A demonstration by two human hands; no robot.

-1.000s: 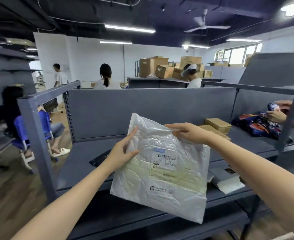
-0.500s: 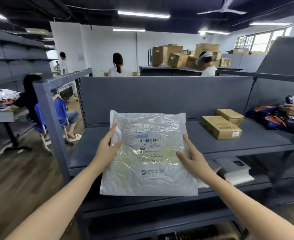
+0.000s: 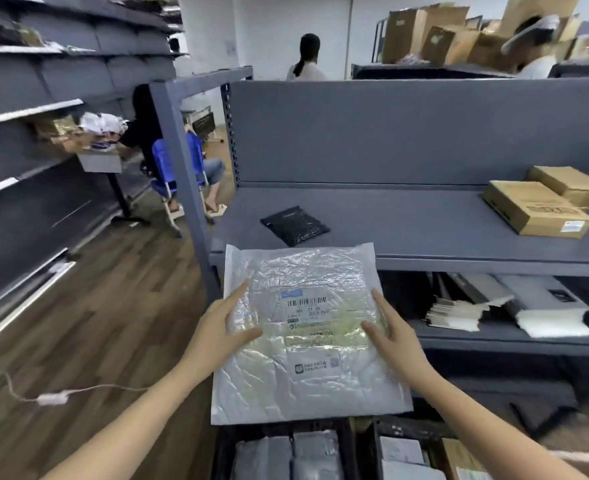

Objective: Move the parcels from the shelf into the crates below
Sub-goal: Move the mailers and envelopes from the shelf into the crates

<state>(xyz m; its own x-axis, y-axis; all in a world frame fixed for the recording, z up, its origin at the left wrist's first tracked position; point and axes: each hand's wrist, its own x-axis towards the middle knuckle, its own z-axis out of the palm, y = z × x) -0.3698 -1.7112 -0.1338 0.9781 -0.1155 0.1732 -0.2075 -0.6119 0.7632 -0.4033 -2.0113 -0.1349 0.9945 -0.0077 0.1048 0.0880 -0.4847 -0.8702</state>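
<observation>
I'm gripping the clear mailer (image 3: 306, 375) with left hand (image 3: 222, 327) and right hand (image 3: 395, 336), above the crates (image 3: 225, 452); black pouch (image 3: 294, 225) and cardboard boxes (image 3: 535, 211) wait on the shelf (image 3: 407, 230).

The translucent white plastic mailer bag (image 3: 306, 372) at centre is crinkled and glossy; its white paper barcode label (image 3: 305, 304) is matt. The grey metal shelf (image 3: 407, 216) wears smooth matt paint. The small black plastic pouch (image 3: 294, 225) looks pebbled, and the brown cardboard box (image 3: 535, 213) at right is dull.
</observation>
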